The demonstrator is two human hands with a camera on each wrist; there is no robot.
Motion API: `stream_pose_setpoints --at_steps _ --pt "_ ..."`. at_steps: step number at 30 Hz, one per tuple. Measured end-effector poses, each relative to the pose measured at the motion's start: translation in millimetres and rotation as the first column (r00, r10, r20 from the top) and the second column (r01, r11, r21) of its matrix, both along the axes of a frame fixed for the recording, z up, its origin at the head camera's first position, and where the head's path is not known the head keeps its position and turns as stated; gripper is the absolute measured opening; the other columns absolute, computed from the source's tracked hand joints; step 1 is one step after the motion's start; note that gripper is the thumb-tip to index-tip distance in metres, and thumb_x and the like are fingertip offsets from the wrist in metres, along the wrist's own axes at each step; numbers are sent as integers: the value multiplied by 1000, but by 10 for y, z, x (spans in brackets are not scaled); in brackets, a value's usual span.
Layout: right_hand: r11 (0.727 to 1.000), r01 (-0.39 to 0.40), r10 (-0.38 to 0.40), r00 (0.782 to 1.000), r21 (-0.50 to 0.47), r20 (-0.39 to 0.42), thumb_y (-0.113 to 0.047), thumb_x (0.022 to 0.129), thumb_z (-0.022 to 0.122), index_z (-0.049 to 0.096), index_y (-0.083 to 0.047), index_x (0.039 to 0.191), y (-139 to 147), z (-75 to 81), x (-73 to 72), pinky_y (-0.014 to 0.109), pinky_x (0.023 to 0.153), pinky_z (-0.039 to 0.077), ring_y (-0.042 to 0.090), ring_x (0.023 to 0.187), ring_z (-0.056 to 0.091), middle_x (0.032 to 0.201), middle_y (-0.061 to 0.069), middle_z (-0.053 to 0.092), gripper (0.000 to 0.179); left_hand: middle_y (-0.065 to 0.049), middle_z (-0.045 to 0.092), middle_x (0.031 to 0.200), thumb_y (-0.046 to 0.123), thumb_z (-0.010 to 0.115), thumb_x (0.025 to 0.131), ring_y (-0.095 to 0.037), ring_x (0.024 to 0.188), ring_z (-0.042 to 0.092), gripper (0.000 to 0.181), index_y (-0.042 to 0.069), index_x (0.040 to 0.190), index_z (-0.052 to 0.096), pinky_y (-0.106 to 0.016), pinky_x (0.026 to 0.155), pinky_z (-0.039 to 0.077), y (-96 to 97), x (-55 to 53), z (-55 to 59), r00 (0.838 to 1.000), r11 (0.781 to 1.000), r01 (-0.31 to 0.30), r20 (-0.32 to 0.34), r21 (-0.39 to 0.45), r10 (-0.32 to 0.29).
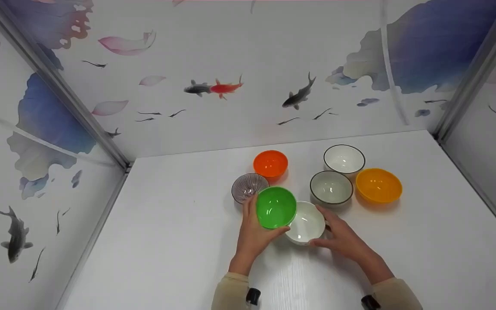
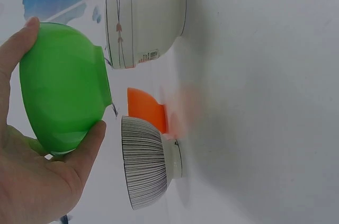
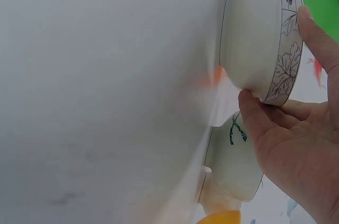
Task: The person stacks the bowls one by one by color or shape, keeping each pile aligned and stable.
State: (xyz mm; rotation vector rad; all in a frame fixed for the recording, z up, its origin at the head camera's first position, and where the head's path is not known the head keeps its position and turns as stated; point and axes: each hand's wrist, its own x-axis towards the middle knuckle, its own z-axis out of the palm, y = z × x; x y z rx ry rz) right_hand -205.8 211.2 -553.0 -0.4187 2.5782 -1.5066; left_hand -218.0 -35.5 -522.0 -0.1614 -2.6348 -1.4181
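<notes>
curled wide, my left grip [image 1: 253,234] holds the green bowl [image 1: 276,207] up, just left of the white bowl [image 1: 306,226] my right grip [image 1: 346,239] clasps; seemingly a two-handed holding step (rims close), so moving either calls for steadiness.

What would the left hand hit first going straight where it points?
Probably the grey dark-striped round bowl ahead, though the left hand, holding a round green bowl, seems raised and might clear it.
</notes>
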Motion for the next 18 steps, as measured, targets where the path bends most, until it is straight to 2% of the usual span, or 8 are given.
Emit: stream_pose_setpoints --at_steps 18 --pt "1000 -8 8 1000 -15 -14 -22 78 85 25 5 154 -2 -44 -15 53 110 43 44 141 39 158 27 31 101 -8 32 155 41 94 61 -37 133 49 117 13 154 29 -55 108 47 98 29 -10 999 999 36 25 -4 -36"
